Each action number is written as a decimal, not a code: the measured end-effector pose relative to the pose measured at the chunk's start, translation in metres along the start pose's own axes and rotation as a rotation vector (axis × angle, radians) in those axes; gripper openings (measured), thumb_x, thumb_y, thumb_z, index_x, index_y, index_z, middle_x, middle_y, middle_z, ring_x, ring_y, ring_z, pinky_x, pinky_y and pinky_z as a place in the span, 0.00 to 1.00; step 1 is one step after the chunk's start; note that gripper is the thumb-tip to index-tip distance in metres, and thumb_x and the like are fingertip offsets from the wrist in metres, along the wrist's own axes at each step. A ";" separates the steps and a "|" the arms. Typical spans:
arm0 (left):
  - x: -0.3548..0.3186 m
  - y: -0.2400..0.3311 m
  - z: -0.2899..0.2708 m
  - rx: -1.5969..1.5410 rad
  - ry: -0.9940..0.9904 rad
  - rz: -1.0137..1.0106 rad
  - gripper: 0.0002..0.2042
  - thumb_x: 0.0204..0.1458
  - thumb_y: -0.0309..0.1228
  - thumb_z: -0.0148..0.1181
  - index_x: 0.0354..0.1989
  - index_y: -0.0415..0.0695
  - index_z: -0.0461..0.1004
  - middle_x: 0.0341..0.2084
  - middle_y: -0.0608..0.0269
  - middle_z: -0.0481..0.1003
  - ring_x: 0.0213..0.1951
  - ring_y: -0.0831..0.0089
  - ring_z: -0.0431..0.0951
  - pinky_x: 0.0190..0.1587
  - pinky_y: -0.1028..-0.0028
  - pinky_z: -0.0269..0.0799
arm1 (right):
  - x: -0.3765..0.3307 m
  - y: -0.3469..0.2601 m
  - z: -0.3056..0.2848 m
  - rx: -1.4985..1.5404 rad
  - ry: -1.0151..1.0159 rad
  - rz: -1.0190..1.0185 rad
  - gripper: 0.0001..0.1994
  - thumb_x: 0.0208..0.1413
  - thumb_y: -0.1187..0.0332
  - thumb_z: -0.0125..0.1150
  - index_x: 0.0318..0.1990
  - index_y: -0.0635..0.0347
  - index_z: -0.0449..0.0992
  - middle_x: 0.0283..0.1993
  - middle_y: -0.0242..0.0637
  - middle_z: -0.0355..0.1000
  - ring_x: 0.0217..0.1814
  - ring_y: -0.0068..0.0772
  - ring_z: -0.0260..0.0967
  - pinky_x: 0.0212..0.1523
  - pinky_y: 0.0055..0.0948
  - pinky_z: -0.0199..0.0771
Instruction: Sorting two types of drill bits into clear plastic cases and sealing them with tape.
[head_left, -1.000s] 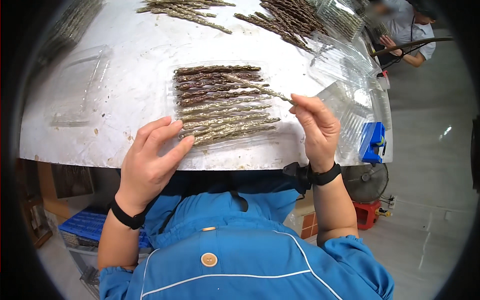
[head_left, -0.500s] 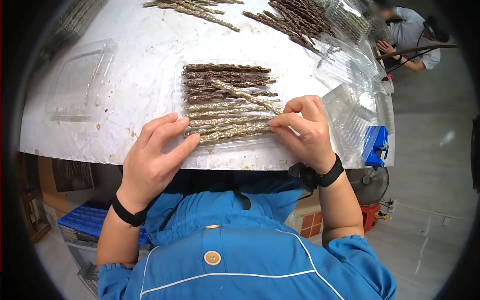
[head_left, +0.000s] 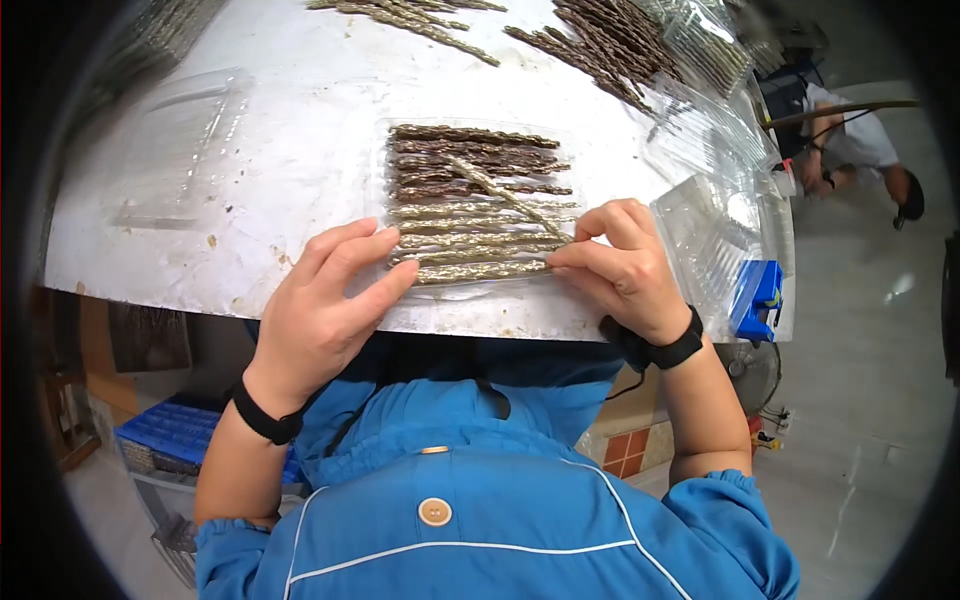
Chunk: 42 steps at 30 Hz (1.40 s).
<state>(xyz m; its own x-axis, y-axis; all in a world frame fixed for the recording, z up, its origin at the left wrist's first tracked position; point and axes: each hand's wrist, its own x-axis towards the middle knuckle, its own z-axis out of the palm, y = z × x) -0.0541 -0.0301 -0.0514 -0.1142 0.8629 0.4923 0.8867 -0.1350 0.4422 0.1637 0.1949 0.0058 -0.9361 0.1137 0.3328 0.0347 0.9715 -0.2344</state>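
A shallow clear plastic tray (head_left: pixel 380 150) lies near the table's front edge, holding a row of knobbly twisted sticks. Dark brown sticks (head_left: pixel 475 135) fill its far part and gold sticks (head_left: pixel 480 240) its near part. One loose gold stick (head_left: pixel 500 193) slants across the row. My left hand (head_left: pixel 325 300) is at the left ends of the nearest gold sticks, thumb and fingers apart, fingertips touching the ends and the tray side. With thumb and forefinger, my right hand (head_left: pixel 625 265) pinches the right end of the nearest gold stick (head_left: pixel 480 271).
Piles of gold sticks (head_left: pixel 420 25) and brown sticks (head_left: pixel 600 50) lie at the back. Clear lids and trays (head_left: pixel 690 220) are stacked at right beside a blue tape dispenser (head_left: pixel 760 300). Another clear tray (head_left: pixel 170 160) lies left. A co-worker (head_left: pixel 850 135) is at the far right.
The nearest gold sticks, overlapping before, now lie side by side. Both hands stay at the stick ends. The view has shifted slightly, and the co-worker at the right has moved lower in it.
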 end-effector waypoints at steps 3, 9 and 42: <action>0.000 0.000 0.001 0.011 0.004 0.007 0.21 0.39 0.19 0.67 0.45 0.49 0.80 0.50 0.61 0.73 0.55 0.56 0.71 0.53 0.64 0.74 | -0.001 -0.005 -0.012 0.001 -0.008 -0.016 0.10 0.40 0.73 0.70 0.33 0.50 0.83 0.34 0.30 0.69 0.40 0.36 0.66 0.42 0.34 0.64; -0.002 -0.002 0.004 -0.002 0.030 0.036 0.23 0.40 0.19 0.68 0.49 0.49 0.76 0.50 0.62 0.74 0.54 0.57 0.73 0.52 0.65 0.75 | 0.000 -0.017 -0.024 0.320 0.265 0.260 0.12 0.52 0.84 0.62 0.41 0.59 0.83 0.33 0.31 0.69 0.34 0.23 0.65 0.33 0.19 0.64; 0.003 0.003 0.000 0.031 -0.049 -0.020 0.22 0.45 0.22 0.64 0.52 0.48 0.77 0.51 0.61 0.73 0.56 0.56 0.70 0.56 0.63 0.71 | 0.005 0.014 0.001 0.163 0.000 0.223 0.06 0.45 0.74 0.68 0.31 0.52 0.81 0.29 0.30 0.72 0.35 0.35 0.66 0.39 0.31 0.66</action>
<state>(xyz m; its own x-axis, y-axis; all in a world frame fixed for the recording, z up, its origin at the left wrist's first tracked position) -0.0515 -0.0276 -0.0486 -0.1111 0.8881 0.4460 0.8978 -0.1028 0.4283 0.1595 0.2092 0.0032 -0.9118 0.3206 0.2566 0.1826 0.8762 -0.4460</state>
